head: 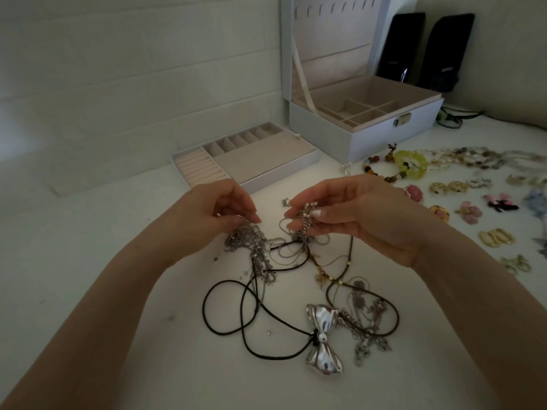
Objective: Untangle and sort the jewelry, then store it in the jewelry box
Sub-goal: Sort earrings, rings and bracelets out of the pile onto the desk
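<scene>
White tabletop (118, 291), tangled chains (258, 253) between left hand (213, 208) and right hand (355, 211), a clump in each fingertip pinch.

**Dim room, pale surfaces**

You look down on a white tabletop (88, 276) filling the lower frame under weak light; a pale panelled wall (118, 69) spans the upper left; two black speakers (407, 45) stand upper right; dark cables (461, 116) lie just below them.

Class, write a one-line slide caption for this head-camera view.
Left hand and right hand pinch tangled chains above looped black cords; the open jewelry box stands behind.
</scene>
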### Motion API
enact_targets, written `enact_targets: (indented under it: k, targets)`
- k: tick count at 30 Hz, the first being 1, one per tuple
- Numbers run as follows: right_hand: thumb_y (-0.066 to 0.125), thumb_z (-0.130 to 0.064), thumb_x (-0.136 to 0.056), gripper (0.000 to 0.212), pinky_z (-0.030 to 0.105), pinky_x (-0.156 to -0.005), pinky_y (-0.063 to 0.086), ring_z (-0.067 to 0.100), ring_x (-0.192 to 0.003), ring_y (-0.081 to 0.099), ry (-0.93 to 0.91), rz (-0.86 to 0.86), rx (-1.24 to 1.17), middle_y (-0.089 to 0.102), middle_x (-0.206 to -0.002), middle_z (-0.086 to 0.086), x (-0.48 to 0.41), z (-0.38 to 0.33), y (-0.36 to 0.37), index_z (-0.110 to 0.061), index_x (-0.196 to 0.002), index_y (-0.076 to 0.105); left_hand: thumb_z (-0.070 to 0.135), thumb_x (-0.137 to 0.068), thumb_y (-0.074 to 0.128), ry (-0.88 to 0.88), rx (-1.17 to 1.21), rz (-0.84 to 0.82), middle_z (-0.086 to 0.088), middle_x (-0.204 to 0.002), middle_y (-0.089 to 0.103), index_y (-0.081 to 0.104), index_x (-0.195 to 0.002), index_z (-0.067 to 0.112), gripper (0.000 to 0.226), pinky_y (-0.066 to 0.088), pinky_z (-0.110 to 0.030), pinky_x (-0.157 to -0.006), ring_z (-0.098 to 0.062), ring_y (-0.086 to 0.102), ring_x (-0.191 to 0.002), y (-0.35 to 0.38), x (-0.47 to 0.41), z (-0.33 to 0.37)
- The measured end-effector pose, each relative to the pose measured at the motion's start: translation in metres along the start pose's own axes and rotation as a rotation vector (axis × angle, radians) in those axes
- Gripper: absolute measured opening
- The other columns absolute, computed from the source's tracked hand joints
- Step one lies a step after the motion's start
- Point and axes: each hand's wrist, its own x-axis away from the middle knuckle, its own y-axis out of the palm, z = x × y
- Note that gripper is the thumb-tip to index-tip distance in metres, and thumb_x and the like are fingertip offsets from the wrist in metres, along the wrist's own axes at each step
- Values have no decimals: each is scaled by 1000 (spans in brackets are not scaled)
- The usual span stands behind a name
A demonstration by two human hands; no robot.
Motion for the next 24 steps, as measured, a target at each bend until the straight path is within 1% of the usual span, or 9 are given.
enact_targets:
  k: [2, 5, 7, 10, 12, 14, 17, 21, 24]
  targets:
    - [53, 13, -85, 23, 24, -76, 57, 24, -87, 72, -21, 21, 32, 73, -96, 17, 0, 0, 0, 0, -96, 68, -3, -85, 61, 24, -67, 14, 10, -84, 73, 65, -89, 16, 20, 51, -16, -73, 1, 66, -80, 1, 0, -1]
    - [63, 8, -81, 20, 19, -70, 56, 17, -76, 71, -101, 93, 146, 74, -85, 10, -1, 0, 3, -9, -88, 72, 12, -85, 65, 54, -294, 102, 14, -83, 67, 63, -82, 30, 18, 41, -6, -66, 4, 59, -80, 5, -1, -6]
    - [69, 3, -77, 17, 16, -65, 54, 12, -72, 68, -169, 153, 207, 75, -82, 6, -2, 0, 5, -13, -83, 72, 20, -85, 66, 98, -392, 152, 16, -89, 58, 61, -83, 35, 16, 36, -9, -65, 2, 54, -83, 8, -2, -5]
    - [76, -5, -71, 12, 19, -69, 55, 17, -73, 69, -259, 198, 196, 74, -82, 8, -3, 0, 7, -11, -81, 72, 18, -84, 67, 224, -251, 158, 20, -93, 56, 59, -92, 38, 24, 38, -10, -71, 4, 52, -89, 14, 0, 7]
    - [76, -6, -70, 13, 24, -76, 57, 20, -78, 70, -316, 189, 198, 74, -81, 7, -2, -1, 8, -10, -81, 71, 15, -82, 69, 229, -59, 53, 27, -91, 62, 57, -97, 35, 28, 43, -10, -72, 7, 56, -86, 21, 4, 20]
    - [74, -1, -73, 12, 21, -73, 55, 14, -75, 70, -356, 153, 165, 73, -78, 3, -1, -3, 10, -8, -82, 70, 15, -81, 70, 221, 29, -18, 27, -87, 64, 58, -98, 28, 24, 47, -14, -68, 6, 60, -78, 29, 6, 26]
    - [70, 1, -76, 12, 18, -67, 52, 10, -69, 67, -402, 145, 136, 71, -74, 4, 0, -4, 13, -8, -82, 68, 15, -84, 66, 247, -10, 17, 17, -85, 66, 65, -95, 18, 11, 49, -22, -66, 0, 61, -72, 34, 4, 22]
    - [70, 0, -78, 12, 20, -64, 54, 15, -67, 66, -375, 189, 169, 72, -78, 12, -3, -1, 10, -11, -81, 70, 13, -88, 62, 212, 30, 98, 13, -69, 64, 66, -86, 14, 4, 42, -10, -53, 0, 56, -57, 31, 3, 18]
    - [71, 2, -76, 14, 21, -67, 56, 15, -70, 67, -317, 190, 201, 73, -81, 9, -4, 1, 9, -9, -84, 71, 10, -90, 58, 202, 110, 126, 6, -71, 68, 64, -89, 10, 6, 48, -21, -59, -12, 61, -62, 28, 3, 18]
